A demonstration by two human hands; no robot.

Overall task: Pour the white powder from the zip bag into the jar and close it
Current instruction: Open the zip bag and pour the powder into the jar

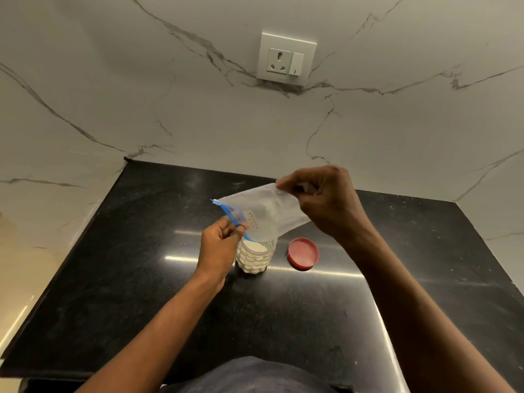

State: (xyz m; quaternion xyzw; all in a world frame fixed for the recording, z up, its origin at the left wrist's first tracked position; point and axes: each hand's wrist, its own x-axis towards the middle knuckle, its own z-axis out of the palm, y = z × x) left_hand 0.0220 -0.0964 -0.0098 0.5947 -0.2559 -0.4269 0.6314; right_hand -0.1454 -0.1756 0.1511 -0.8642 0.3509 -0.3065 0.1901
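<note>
A clear zip bag (262, 212) with a blue zip strip hangs tilted over a small clear jar (255, 258), its zip end down at the jar's open mouth. White powder fills the jar nearly to the top. My left hand (219, 245) pinches the blue zip edge just left of the jar. My right hand (326, 198) holds the bag's raised bottom corner, up and to the right. The bag looks almost empty. A red lid (302, 253) lies flat on the counter just right of the jar.
The jar and lid stand on a black polished counter (141, 279) set in a corner of white marble walls. A wall socket (286, 59) is high on the back wall. The counter's front edge is near my body.
</note>
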